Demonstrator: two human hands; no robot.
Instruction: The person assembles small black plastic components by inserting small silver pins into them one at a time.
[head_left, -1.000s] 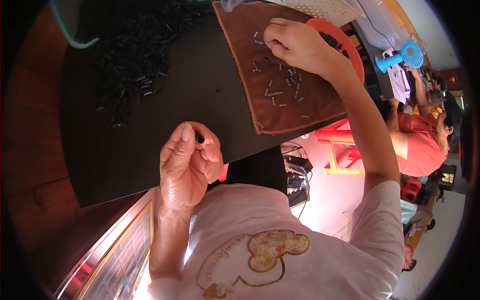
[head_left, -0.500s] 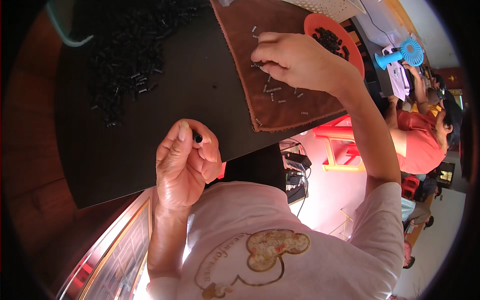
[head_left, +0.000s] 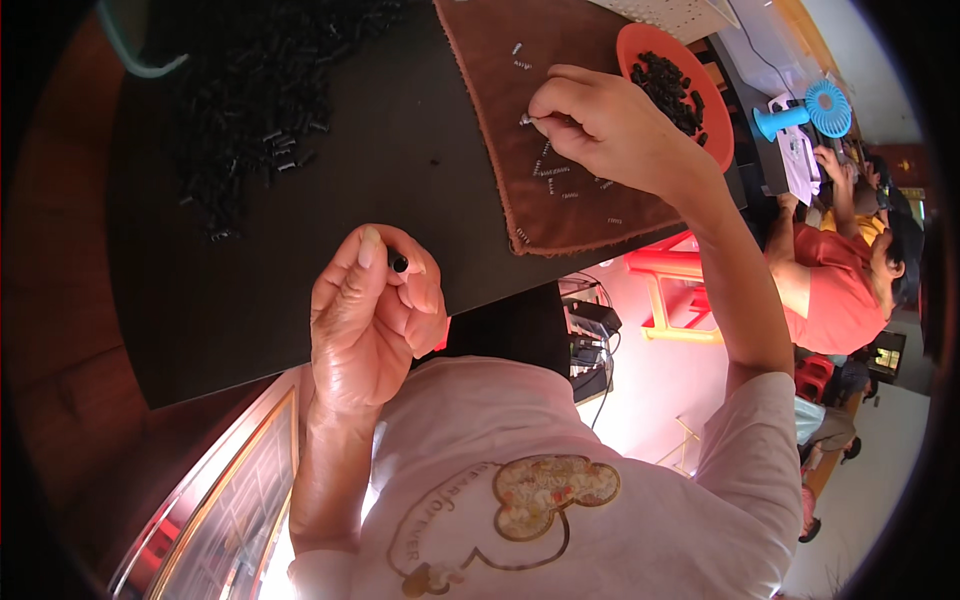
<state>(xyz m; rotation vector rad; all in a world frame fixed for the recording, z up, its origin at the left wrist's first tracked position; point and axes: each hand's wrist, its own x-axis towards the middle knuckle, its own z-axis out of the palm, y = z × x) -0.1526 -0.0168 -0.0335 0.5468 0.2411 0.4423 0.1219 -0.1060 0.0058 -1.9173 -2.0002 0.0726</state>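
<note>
My left hand (head_left: 372, 315) is closed, pinching a small black tube (head_left: 398, 262) with its open end showing, near the table's front edge. Over the brown cloth (head_left: 590, 225), my right hand (head_left: 610, 125) is closed with thumb and forefinger pinched on a small metal spring (head_left: 526, 119). Other small springs (head_left: 558, 171) lie scattered on the cloth beneath and around the right hand. Past that hand, an orange-red plate (head_left: 722, 135) holds many short black pieces (head_left: 665, 85).
A large heap of black tubes (head_left: 260, 110) covers the far left of the dark table (head_left: 400, 170). Beyond the plate stand a blue fan (head_left: 825, 108) and a white perforated basket (head_left: 680, 15). A red stool (head_left: 665, 262) is to the right, and people sit farther off, one in a red shirt (head_left: 835, 285).
My right hand has lifted slightly from the scattered springs, and a spring now shows at its fingertips. The left hand keeps its pinch on the black tube. The view has shifted a little.
</note>
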